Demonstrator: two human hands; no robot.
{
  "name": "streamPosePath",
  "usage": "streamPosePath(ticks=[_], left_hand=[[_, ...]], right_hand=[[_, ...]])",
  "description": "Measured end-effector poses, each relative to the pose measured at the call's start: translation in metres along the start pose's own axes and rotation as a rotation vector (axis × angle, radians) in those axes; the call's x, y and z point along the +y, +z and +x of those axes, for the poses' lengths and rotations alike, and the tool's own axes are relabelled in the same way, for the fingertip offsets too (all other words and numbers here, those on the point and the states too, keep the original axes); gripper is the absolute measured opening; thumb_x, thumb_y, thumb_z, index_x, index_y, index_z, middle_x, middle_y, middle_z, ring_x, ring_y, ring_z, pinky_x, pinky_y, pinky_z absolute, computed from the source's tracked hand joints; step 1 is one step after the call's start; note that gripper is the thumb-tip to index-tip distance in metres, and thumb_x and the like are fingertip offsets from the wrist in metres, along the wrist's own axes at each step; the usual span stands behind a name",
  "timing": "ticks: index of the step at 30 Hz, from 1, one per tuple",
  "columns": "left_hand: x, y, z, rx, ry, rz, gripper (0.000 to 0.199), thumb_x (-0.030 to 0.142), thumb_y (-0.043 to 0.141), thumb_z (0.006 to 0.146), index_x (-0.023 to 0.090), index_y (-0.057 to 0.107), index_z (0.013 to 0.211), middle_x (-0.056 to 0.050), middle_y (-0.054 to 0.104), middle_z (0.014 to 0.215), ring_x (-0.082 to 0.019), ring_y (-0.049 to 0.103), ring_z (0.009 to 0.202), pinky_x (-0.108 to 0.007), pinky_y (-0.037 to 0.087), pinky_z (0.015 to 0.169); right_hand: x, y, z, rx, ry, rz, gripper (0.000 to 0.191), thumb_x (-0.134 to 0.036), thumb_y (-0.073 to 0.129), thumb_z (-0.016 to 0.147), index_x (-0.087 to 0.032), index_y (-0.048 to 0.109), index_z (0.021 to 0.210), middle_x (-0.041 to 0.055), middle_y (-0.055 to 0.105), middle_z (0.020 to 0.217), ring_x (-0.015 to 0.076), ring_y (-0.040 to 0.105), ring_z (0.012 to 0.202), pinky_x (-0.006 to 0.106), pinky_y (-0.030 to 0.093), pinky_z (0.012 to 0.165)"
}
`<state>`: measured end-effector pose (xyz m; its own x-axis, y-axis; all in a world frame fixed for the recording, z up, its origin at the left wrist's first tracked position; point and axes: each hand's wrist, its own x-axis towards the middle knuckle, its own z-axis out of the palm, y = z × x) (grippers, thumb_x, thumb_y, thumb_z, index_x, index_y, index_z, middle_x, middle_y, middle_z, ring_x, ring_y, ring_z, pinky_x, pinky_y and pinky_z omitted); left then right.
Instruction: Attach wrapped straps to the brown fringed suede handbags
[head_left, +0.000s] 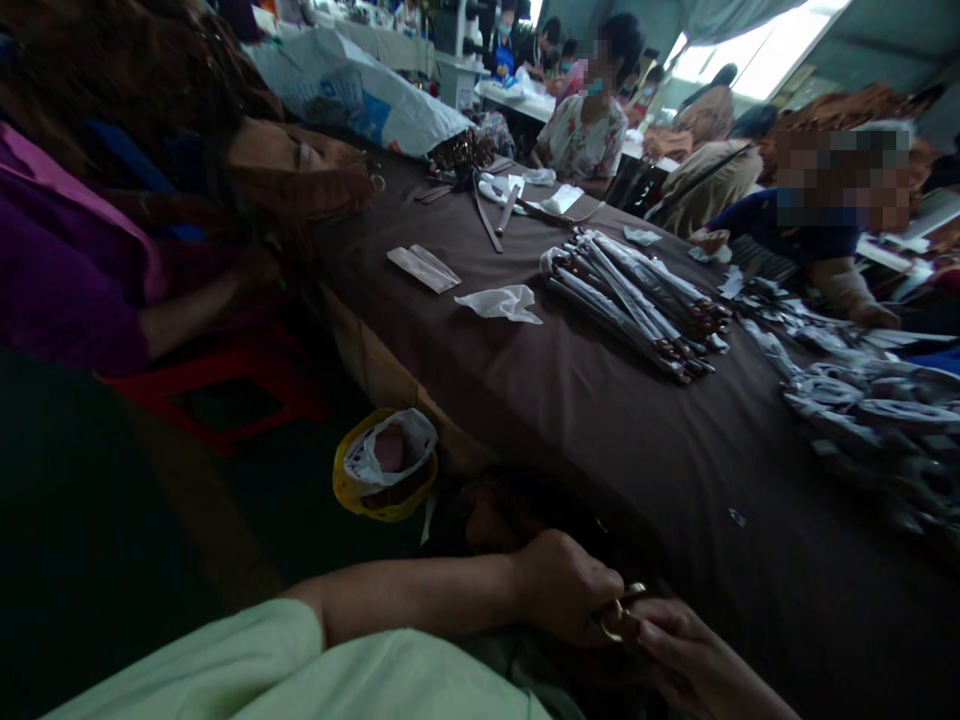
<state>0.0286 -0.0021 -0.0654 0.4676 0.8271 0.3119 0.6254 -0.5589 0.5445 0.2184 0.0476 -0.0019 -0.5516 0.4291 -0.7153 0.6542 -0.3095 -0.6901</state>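
pinching a brass ring (616, 618) with both hands
left hand (564, 586) and right hand (694, 655) clamped on it, just beside the brown-covered bench (600, 430)

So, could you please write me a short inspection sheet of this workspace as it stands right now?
surface: long table covered in brown cloth.
job's things: gold-coloured metal buckle, held low at the table's edge; bundle of long straps with metal fittings on the cloth.
clutter: folded paper strip, crumpled clear plastic sheet, heap of wrapped items.
grippers: left hand grips the buckle; right hand has its fingers at it.
cables: nothing seen.
surroundings: red plastic stool, yellow bag on the floor, white-and-blue sack, co-worker in a floral top.
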Motion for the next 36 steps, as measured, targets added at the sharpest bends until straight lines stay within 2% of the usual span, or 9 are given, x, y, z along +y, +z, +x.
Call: streamPosePath(ticks=[2, 4, 10, 14, 20, 24, 29, 32, 36], left_hand=[[0.0, 0.002, -0.001, -0.019, -0.041, 0.007, 0.033, 0.049, 0.05, 0.082, 0.017, 0.06, 0.083, -0.005, 0.069, 0.077, -0.02, 0.068, 0.067, -0.026, 0.05, 0.054], [0.002, 0.005, 0.001, -0.095, -0.156, 0.03, 0.031, 0.044, 0.049, 0.084, 0.016, 0.061, 0.083, -0.007, 0.069, 0.075, -0.022, 0.068, 0.065, -0.028, 0.05, 0.052], [0.009, 0.013, 0.014, -0.426, -0.282, -0.025, 0.036, 0.046, 0.05, 0.083, 0.016, 0.065, 0.072, -0.009, 0.07, 0.075, -0.026, 0.069, 0.071, -0.032, 0.053, 0.056], [0.007, 0.01, 0.01, -0.235, -0.279, -0.002, 0.032, 0.045, 0.049, 0.083, 0.016, 0.063, 0.083, -0.009, 0.07, 0.075, -0.025, 0.069, 0.067, -0.031, 0.052, 0.054], [0.005, 0.004, 0.001, -0.055, -0.18, -0.011, 0.029, 0.042, 0.048, 0.083, 0.015, 0.059, 0.087, -0.007, 0.069, 0.077, -0.021, 0.068, 0.066, -0.028, 0.051, 0.054], [0.009, 0.004, 0.004, -0.2, -0.259, -0.014, 0.03, 0.039, 0.048, 0.085, 0.014, 0.063, 0.084, -0.01, 0.069, 0.075, -0.024, 0.068, 0.067, -0.03, 0.052, 0.054], [0.013, 0.007, 0.012, -0.371, -0.266, -0.043, 0.03, 0.041, 0.053, 0.083, 0.015, 0.066, 0.079, -0.01, 0.07, 0.079, -0.026, 0.069, 0.072, -0.032, 0.053, 0.055], [0.011, 0.007, 0.01, -0.254, -0.279, -0.021, 0.031, 0.042, 0.051, 0.083, 0.014, 0.063, 0.085, -0.01, 0.069, 0.077, -0.024, 0.068, 0.069, -0.03, 0.051, 0.054], [0.006, -0.002, 0.004, -0.045, -0.221, -0.034, 0.027, 0.042, 0.052, 0.082, 0.017, 0.058, 0.09, -0.005, 0.069, 0.083, -0.02, 0.067, 0.073, -0.026, 0.048, 0.058]], right_hand=[[0.003, -0.002, 0.006, -0.016, 0.011, 0.037, 0.06, -0.077, 0.058, 0.065, -0.017, 0.055, 0.068, -0.0077, 0.034, 0.051, 0.004, 0.026, 0.038, 0.019, 0.018, 0.036], [0.006, 0.002, 0.009, 0.02, -0.051, -0.196, 0.059, -0.075, 0.05, 0.074, -0.017, 0.055, 0.065, -0.0052, 0.039, 0.047, 0.0068, 0.033, 0.038, 0.02, 0.022, 0.037], [0.01, 0.027, -0.006, 0.432, -0.212, -0.936, 0.032, -0.033, 0.039, 0.092, -0.018, 0.066, 0.082, 0.0132, 0.066, 0.073, 0.0227, 0.062, 0.06, 0.031, 0.038, 0.053], [0.006, 0.024, -0.011, 0.383, -0.176, -0.8, 0.038, -0.043, 0.038, 0.093, -0.02, 0.062, 0.073, 0.0081, 0.063, 0.064, 0.0187, 0.058, 0.055, 0.028, 0.038, 0.052], [0.017, 0.004, 0.001, 0.066, 0.04, 0.038, 0.058, -0.076, 0.053, 0.071, -0.018, 0.055, 0.074, -0.0066, 0.038, 0.054, 0.0054, 0.029, 0.042, 0.019, 0.021, 0.039], [0.023, 0.012, 0.003, 0.173, -0.072, -0.33, 0.056, -0.071, 0.045, 0.08, -0.018, 0.056, 0.066, -0.003, 0.046, 0.05, 0.0092, 0.042, 0.041, 0.021, 0.029, 0.041], [0.017, 0.033, -0.013, 0.481, -0.342, -1.094, 0.038, -0.034, 0.034, 0.096, -0.019, 0.066, 0.084, 0.0096, 0.066, 0.068, 0.0186, 0.063, 0.054, 0.026, 0.038, 0.047], [0.006, 0.03, -0.018, 0.463, -0.27, -0.959, 0.041, -0.04, 0.034, 0.096, -0.019, 0.063, 0.076, 0.0065, 0.064, 0.063, 0.0167, 0.061, 0.053, 0.024, 0.039, 0.048], [-0.004, 0.008, -0.012, 0.131, -0.089, -0.336, 0.052, -0.067, 0.044, 0.084, -0.017, 0.059, 0.074, -0.0041, 0.047, 0.049, 0.0076, 0.04, 0.038, 0.019, 0.028, 0.037]])
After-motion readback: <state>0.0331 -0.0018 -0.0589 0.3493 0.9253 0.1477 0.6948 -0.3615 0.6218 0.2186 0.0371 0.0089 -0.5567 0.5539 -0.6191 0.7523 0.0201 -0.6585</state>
